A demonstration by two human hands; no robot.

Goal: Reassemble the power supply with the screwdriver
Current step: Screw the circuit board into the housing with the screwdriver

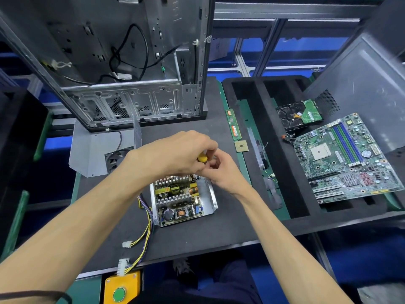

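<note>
Forearms reaching in from below. Left hand (177,153) wrapped around the yellow-handled screwdriver (202,159), shaft hidden and apparently pointing straight down; right hand (221,170) just beside it, fingers curled at the handle, whether pinching anything impossible to tell. Directly beneath the grip, the open power supply (183,199), far corner nearest the tip, lid (92,154) lying well left.

We can read no text, brand or number anywhere. The orange sticker on the green memory stick (234,128) at about one o'clock carries print too small for us to make out. The white label on the green board of the black hard drive (299,115) at two o'clock and the markings across the green motherboard (348,159) at three o'clock are likewise blurred.
</note>
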